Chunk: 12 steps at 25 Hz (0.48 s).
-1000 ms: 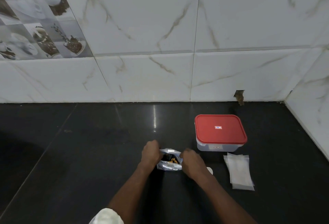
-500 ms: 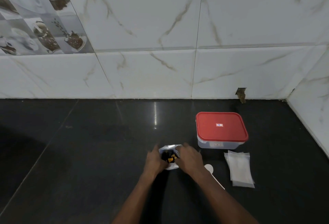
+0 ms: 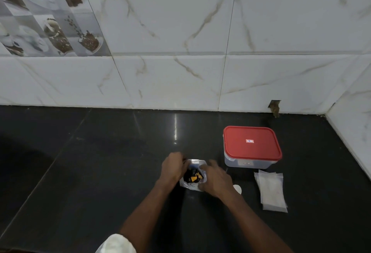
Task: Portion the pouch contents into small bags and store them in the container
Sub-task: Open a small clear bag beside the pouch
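Pouch (image 3: 194, 164) stands on the black counter (image 3: 84, 182), near-centre, mouth pulled wide open. Contents (image 3: 193, 176) show inside: dark bits w/ some orange pieces.

Left hand (image 3: 174, 167) is at the pouch's left edge, fingers curled over the rim, so the grip is grasping the pouch. Right hand (image 3: 214, 178) is on the pouch's right side, fingers over the far-right rim and thumb at the near side; its grip is also grasping the pouch. Both forearms reach in from the near edge. A bit of white sleeve (image 3: 116, 243) shows at the bottom.

Container (image 3: 249, 163) sits right of the pouch and slightly farther, apart from both hands. It has clear walls, and its red lid (image 3: 252, 145) is on, w/ a small label in the middle.

Small bags (image 3: 271, 190) lie in a flat stack on the counter, just near of the container, right of the right hand, not touching it.

A small white round thing (image 3: 237, 189) peeks out just right of the right wrist, partly hidden; can't tell what it is.

Far side: white marble-look tiled wall (image 3: 180, 31), w/ coffee-cup picture tiles (image 3: 46, 15) at far left.
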### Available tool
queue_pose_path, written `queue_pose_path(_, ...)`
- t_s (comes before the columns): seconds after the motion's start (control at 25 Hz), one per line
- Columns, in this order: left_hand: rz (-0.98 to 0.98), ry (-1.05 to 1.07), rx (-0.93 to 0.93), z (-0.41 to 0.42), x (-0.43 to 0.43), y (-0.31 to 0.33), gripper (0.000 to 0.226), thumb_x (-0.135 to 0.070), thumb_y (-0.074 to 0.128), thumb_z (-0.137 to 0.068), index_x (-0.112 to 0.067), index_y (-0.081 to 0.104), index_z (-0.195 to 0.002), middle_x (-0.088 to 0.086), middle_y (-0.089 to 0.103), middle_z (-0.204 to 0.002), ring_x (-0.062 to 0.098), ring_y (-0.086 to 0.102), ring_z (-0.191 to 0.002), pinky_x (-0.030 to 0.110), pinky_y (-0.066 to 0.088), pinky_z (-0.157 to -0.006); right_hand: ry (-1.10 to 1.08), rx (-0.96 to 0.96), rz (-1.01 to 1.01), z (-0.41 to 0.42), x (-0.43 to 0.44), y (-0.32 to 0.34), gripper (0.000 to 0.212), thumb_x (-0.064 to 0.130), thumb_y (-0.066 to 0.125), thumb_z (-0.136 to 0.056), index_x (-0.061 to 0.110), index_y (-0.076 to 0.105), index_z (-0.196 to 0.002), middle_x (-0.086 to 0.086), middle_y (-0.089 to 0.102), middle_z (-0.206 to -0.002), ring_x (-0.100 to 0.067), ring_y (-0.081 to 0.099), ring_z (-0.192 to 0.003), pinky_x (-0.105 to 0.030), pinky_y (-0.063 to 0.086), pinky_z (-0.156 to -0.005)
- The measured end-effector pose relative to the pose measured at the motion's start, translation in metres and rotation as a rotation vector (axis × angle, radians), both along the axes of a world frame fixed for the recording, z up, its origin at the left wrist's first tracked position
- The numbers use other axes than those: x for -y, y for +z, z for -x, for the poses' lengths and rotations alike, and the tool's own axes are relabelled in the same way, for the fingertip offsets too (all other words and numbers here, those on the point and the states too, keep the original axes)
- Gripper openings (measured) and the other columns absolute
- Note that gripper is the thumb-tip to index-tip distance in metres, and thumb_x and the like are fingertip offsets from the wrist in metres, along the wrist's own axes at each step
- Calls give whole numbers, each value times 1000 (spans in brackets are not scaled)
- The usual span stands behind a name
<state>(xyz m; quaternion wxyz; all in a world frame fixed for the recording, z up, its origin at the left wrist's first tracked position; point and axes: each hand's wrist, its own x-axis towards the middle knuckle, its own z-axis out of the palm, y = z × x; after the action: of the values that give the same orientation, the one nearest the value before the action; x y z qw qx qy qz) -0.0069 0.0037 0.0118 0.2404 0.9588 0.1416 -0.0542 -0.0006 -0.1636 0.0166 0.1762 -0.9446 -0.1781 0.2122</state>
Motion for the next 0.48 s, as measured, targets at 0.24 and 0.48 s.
queue_pose_path(0.24, -44, -6, 8, -3, 2, -4, 30, -44, 65, -82, -22, 74, -101, 4, 76, -100, 26, 71, -96, 32, 55, -77, 122, 113, -17, 10, 1, -7, 55, 38, 62, -84, 34, 49, -137, -2, -15, -162, -29, -3, -150, -50, 24, -115)
queue_pose_path(0.48, -129, 4, -17, -4, 5, -17, 15, -21, 61, -88, -11, 71, -93, 12, 73, -98, 32, 71, -94, 37, 56, -78, 251, 247, 27, 33, 4, -20, 24, 26, 55, -92, 29, 65, -113, 12, -44, -149, -25, -30, -144, -53, 1, -119)
